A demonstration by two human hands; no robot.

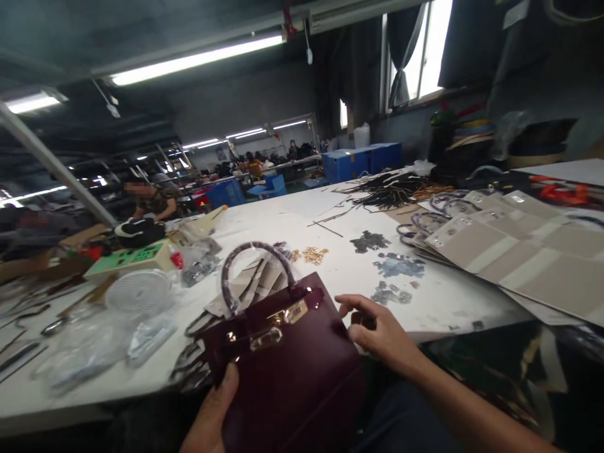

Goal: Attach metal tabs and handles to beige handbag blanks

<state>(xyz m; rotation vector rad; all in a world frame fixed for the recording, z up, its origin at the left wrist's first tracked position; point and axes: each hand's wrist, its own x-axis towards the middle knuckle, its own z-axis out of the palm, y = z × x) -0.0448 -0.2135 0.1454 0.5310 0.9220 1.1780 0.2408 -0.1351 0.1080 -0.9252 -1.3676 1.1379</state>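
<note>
A dark burgundy handbag (292, 377) leans toward me at the table's near edge. Its top handle (226, 270) stands up, wrapped in plastic film, and gold-coloured clasp hardware (285, 314) shows on the front. My left hand (212, 409) grips the bag's left side, thumb on the front panel; its other fingers are hidden behind. Off the bag's right edge, my right hand (377, 330) is raised with curled fingers apart, and I see nothing held in it. Behind the handle lie beige and brown bag pieces (259, 280) and small gold-coloured parts (314, 254).
Flat beige bag panels (509, 245) are stacked at right. Dark strips (387, 189) lie at the back of the white table (264, 220), with small metal plates (399, 265) nearer. Plastic bags (89, 346) and a white coil (139, 292) sit at left. A person (153, 200) works beyond.
</note>
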